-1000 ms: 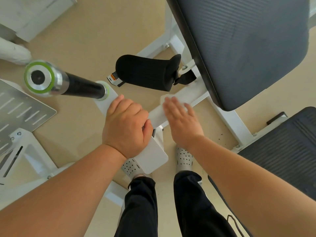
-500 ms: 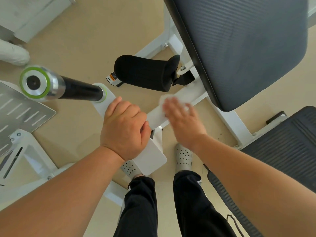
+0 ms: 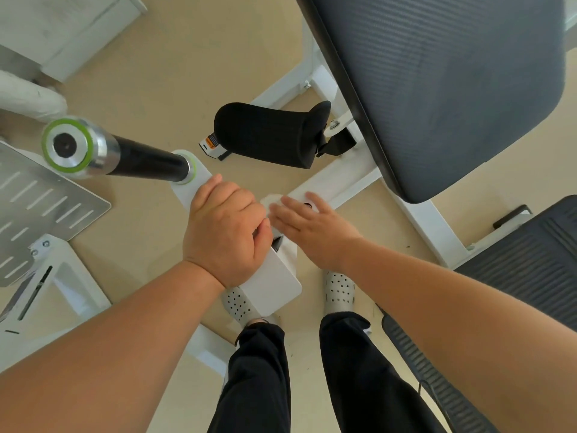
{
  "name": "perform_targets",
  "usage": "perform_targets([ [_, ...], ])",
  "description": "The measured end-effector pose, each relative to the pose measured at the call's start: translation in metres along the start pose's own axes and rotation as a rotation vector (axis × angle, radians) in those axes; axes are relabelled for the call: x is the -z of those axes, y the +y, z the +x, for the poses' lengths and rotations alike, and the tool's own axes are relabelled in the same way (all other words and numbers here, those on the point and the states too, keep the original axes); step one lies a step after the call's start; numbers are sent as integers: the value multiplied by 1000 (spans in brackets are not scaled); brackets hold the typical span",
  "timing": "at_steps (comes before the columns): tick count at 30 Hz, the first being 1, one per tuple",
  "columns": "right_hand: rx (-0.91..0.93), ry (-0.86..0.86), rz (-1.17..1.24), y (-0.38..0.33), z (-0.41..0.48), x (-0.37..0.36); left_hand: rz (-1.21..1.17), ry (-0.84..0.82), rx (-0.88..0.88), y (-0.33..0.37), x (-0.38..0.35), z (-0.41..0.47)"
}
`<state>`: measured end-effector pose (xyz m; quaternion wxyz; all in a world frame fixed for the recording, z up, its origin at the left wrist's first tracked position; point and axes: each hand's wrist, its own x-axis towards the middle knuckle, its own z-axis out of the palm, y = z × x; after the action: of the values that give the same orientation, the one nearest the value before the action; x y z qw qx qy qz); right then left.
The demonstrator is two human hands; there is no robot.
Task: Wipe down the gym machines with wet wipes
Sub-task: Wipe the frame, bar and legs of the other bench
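While the left hand (image 3: 224, 235) stays curled over the white lever arm (image 3: 274, 276) at the centre, steadying it, the right hand (image 3: 315, 232) has slid down the white frame bar (image 3: 343, 185) from 1 o'clock toward the middle. Its fingers lie straight and flat, pressing the wet wipe (image 3: 269, 204) onto the bar. A pale edge of the wipe peeks out past the fingertips, just beside the left thumb. Half a second ago those fingers pointed up the bar toward 12 o'clock. Now they angle toward 10 o'clock, and the 2 hands are almost touching.

From where I stand, that looks like 1 stroke arriving at the near end of the bar, so this stretch seems close to done. Whether the black foam pad (image 3: 268, 132) at 12 o'clock, the seat pad (image 3: 437, 89) at 1 o'clock or the black grip (image 3: 146, 157) at 10 o'clock have had their turn, I cannot tell.

As for writing, a small orange-and-black warning sticker (image 3: 212, 144) sits on the bracket at the foam pad's left end, its print too small to read. No brand name shows.
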<state>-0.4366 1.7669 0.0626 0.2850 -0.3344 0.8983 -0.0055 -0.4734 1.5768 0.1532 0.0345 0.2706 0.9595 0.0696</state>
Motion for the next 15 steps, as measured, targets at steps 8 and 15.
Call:
perform_targets([
  [8,-460,112,18,48,-19,-11,-10,33,-5,1,-1,0],
  [15,-72,132,-17,-3,-15,-31,-68,132,-36,-2,0,6],
])
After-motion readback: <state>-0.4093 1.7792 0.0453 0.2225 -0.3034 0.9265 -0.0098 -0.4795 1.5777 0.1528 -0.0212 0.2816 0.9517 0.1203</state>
